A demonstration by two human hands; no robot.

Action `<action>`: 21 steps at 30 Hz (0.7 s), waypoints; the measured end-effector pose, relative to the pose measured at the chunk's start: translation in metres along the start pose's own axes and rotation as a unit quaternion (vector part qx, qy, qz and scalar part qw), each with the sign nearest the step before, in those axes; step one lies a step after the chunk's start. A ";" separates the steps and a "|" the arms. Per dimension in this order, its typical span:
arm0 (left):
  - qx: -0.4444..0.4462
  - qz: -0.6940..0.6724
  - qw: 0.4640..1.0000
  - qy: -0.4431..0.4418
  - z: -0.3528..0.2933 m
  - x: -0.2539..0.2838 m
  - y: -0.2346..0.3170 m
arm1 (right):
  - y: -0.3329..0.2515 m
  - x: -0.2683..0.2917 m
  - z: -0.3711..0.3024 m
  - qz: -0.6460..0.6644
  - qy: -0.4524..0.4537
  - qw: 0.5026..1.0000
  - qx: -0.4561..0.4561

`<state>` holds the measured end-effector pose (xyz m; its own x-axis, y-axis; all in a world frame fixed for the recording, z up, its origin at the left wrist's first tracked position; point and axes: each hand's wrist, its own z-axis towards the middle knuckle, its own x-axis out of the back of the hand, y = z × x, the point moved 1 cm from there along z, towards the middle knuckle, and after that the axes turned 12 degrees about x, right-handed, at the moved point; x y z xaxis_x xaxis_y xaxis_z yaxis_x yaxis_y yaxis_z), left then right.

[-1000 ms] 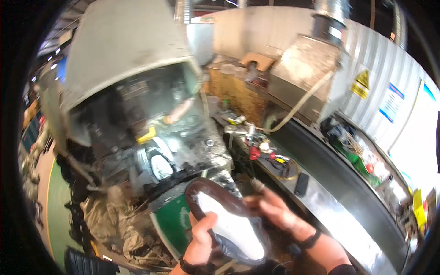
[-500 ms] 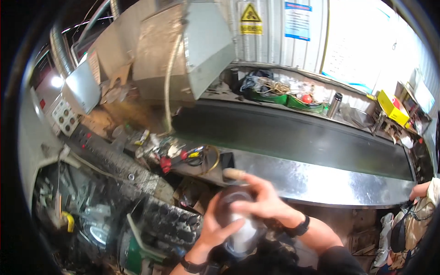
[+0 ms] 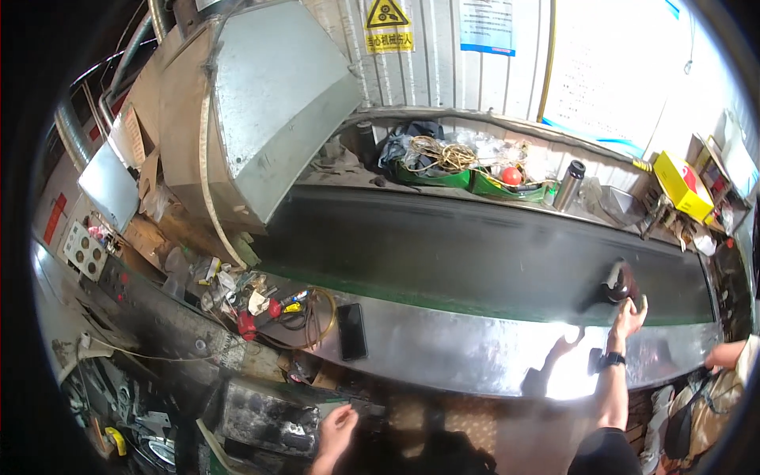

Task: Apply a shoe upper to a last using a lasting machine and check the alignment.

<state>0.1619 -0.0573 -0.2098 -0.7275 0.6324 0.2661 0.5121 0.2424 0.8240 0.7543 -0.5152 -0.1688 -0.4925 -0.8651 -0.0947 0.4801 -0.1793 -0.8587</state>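
A dark red-brown rounded object with a whitish part (image 3: 621,282) is over the right end of the dark conveyor belt (image 3: 443,245). My right hand (image 3: 629,318) reaches across the metal ledge with its fingers against the near side of that object; one finger sticks out beside it. The exact kind of object is not clear. Low in the view, my left hand (image 3: 336,427) is empty, its fingers loosely bent, in front of the ledge. A black phone (image 3: 352,331) lies on the ledge above the left hand.
Cables and red-handled tools (image 3: 257,321) are heaped left of the phone. Beyond the belt stand green trays (image 3: 431,176), a steel flask (image 3: 569,186) and a yellow box (image 3: 682,186). A large metal hood (image 3: 277,95) covers the belt's left end. Another person's hand (image 3: 724,355) is at the right edge.
The object was in both my hands near my body. My right hand has carried it rightward to the belt, and my left hand has let go and dropped lower left. The view has shifted right.
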 end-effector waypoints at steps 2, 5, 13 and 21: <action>0.026 0.019 0.999 0.009 0.003 0.002 -0.009 | 0.030 -0.018 -0.012 -0.011 -0.016 0.999 0.039; 0.080 0.065 0.994 0.040 -0.001 0.017 -0.010 | -0.024 -0.099 -0.135 -0.070 -0.359 0.931 0.007; -0.089 0.239 0.966 -0.043 0.067 -0.041 0.066 | -0.143 -0.143 -0.397 -0.038 -0.719 0.559 0.410; -0.238 0.292 0.926 -0.043 0.121 -0.031 0.088 | -0.099 -0.056 -0.326 -0.241 -0.690 0.632 0.259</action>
<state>0.2849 0.0332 -0.2064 -0.3413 0.6148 0.7110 0.5325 -0.4969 0.6853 0.4975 -0.2965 -0.2434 0.2574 -0.1721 0.9509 0.8646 -0.3984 -0.3062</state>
